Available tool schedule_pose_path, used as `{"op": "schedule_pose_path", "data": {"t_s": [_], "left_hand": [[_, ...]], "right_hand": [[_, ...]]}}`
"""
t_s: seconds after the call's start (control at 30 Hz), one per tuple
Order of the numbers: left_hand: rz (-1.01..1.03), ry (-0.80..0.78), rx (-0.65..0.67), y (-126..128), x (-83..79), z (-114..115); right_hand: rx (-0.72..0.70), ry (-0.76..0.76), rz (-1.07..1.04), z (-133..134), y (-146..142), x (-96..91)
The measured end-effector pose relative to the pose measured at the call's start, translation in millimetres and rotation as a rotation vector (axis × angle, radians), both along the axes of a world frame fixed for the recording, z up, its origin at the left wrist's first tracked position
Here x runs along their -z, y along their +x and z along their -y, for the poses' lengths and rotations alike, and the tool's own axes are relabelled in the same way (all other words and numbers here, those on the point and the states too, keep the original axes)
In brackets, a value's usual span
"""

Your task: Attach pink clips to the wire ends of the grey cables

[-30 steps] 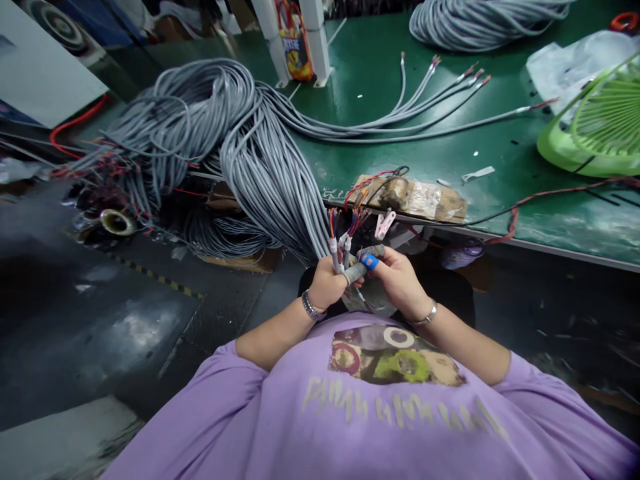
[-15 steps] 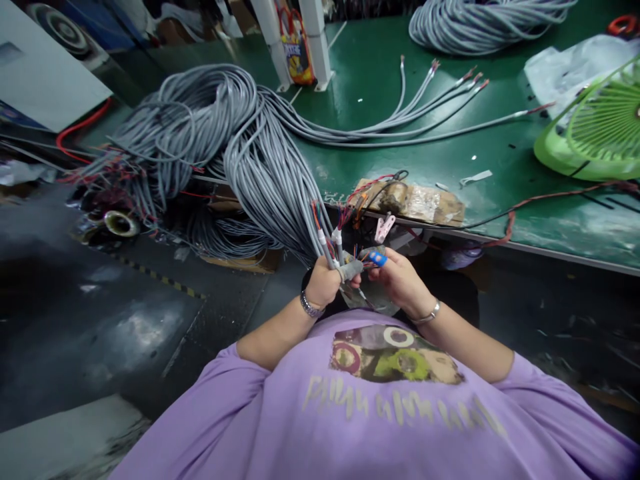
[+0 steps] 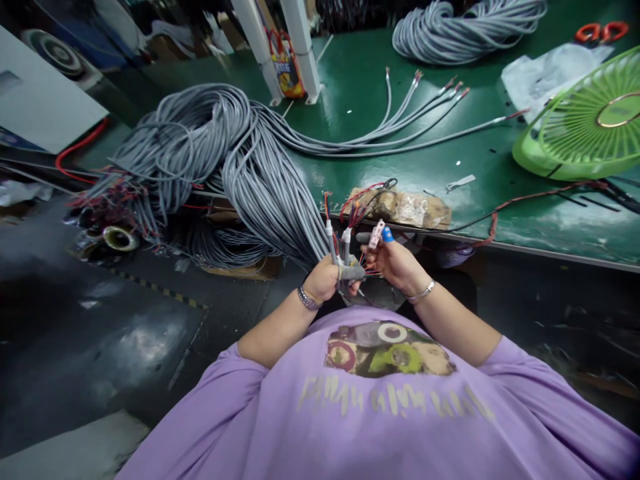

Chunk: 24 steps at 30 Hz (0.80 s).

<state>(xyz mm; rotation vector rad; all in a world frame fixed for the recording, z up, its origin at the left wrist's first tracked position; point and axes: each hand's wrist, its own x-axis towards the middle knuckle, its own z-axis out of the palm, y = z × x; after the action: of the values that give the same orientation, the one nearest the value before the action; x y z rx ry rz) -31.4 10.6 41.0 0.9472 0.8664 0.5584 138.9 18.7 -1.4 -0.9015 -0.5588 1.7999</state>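
Observation:
My left hand point(image 3: 323, 279) is closed around the ends of several grey cables point(image 3: 347, 245), with a grey cover on its thumb. White bands mark the stripped ends, and thin coloured wires point(image 3: 356, 215) fan out above them. More fine wires stretch from the left fingertips toward the right palm. My right hand point(image 3: 401, 268), with blue tape on the thumb and a grey cover on a finger, pinches a pink clip point(image 3: 377, 235) at the bench edge. Behind the left hand, the cables run back into a large grey cable bundle point(image 3: 270, 180).
A taped wooden block point(image 3: 415, 208) lies along the edge of the green bench point(image 3: 345, 113). To the right are a green fan point(image 3: 537, 150), a plastic bag point(image 3: 530, 77) and red-handled scissors point(image 3: 600, 32). Another cable coil point(image 3: 460, 33) sits at the back. A white post point(image 3: 303, 50) stands behind.
My right hand has moved up from the wires beside the left hand to the pink clip, which now looks squeezed. The left hand keeps its hold on the cables. The view has shifted slightly.

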Motion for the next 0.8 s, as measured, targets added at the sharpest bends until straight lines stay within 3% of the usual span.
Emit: {"op": "schedule_pose_path", "data": {"t_s": [0.1,0.23,0.4,0.6,0.67,0.8], "left_hand": [[0.015,-0.051,0.044,4,0.7,-9],[0.045,-0.104,0.047,10,2.8,-17],[0.063,-0.097,0.027,18,3.7,-19],[0.043,-0.11,0.027,18,2.9,-19],[0.03,-0.123,0.026,17,3.4,-19],[0.018,-0.137,0.018,17,5.4,-19]], "right_hand": [[0.049,0.04,0.0,-5,-3,-1.9],[0.074,-0.034,-0.043,-7,-2,-12.6],[0.091,0.0,0.11,-7,0,-19.0],[0.353,0.137,0.214,-6,-5,-5.3],[0.302,0.118,0.148,-6,-7,-3.8],[0.04,-0.035,-0.083,-8,-9,-6.6]]}}
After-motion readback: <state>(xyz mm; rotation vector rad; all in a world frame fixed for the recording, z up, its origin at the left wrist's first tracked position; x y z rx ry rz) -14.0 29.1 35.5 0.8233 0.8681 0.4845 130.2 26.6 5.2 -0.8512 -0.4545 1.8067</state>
